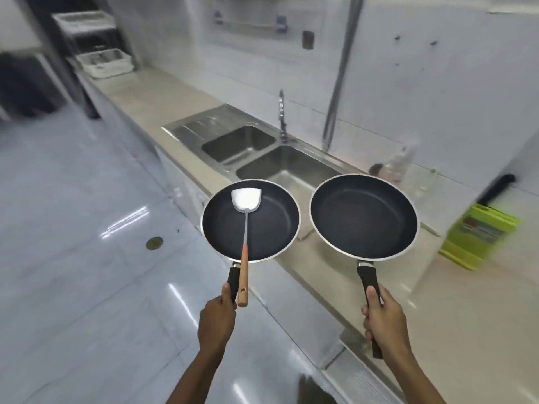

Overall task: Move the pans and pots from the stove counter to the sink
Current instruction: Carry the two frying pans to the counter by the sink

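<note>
Two black frying pans are held in the air by their handles. The smaller pan [250, 220] is gripped by the left hand [217, 319], and a metal spatula [245, 228] with a wooden handle is carried in it (blade toward the far rim). The larger pan [363, 217] is gripped by the right hand [385, 319] above the worktop's [466, 316] front edge. The double steel sink [262, 158] lies just beyond both pans, set into the worktop.
</note>
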The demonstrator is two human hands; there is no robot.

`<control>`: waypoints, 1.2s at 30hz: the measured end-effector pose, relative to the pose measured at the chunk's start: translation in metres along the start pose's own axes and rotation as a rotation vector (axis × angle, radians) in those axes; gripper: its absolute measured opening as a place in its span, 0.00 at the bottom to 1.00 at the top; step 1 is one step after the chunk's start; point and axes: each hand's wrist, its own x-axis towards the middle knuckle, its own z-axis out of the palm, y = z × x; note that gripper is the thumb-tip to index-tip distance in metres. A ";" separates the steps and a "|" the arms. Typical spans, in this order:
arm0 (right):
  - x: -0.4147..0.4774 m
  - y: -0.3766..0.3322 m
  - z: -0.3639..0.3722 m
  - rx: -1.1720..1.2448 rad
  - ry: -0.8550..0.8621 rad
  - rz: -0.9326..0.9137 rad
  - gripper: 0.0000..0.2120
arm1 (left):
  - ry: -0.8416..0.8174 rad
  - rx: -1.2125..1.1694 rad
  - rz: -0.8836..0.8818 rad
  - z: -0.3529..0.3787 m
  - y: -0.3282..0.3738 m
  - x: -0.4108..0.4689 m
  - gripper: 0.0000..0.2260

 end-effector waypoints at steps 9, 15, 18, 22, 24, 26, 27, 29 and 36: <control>0.106 -0.083 0.180 -0.041 -0.226 -0.064 0.10 | 0.214 -0.100 -0.176 -0.090 -0.002 0.149 0.34; 0.198 -0.153 0.308 -0.018 -0.333 -0.059 0.10 | 0.311 -0.135 -0.260 -0.144 0.029 0.282 0.33; 0.238 -0.189 0.366 -0.027 -0.369 -0.063 0.10 | 0.347 -0.148 -0.266 -0.168 0.047 0.344 0.33; 0.287 -0.235 0.443 -0.015 -0.403 -0.062 0.10 | 0.360 -0.180 -0.273 -0.200 0.064 0.427 0.34; 0.307 -0.253 0.479 -0.020 -0.407 -0.083 0.09 | 0.368 -0.170 -0.271 -0.216 0.071 0.470 0.34; 0.327 -0.271 0.520 -0.028 -0.411 -0.082 0.09 | 0.356 -0.183 -0.268 -0.230 0.074 0.520 0.35; 0.338 -0.281 0.543 -0.024 -0.410 -0.084 0.09 | 0.351 -0.182 -0.256 -0.238 0.075 0.548 0.35; 0.355 -0.301 0.585 -0.021 -0.402 -0.091 0.09 | 0.332 -0.183 -0.239 -0.256 0.080 0.600 0.36; 0.416 -0.380 0.742 0.000 -0.323 -0.065 0.09 | 0.273 -0.131 -0.209 -0.332 0.112 0.788 0.32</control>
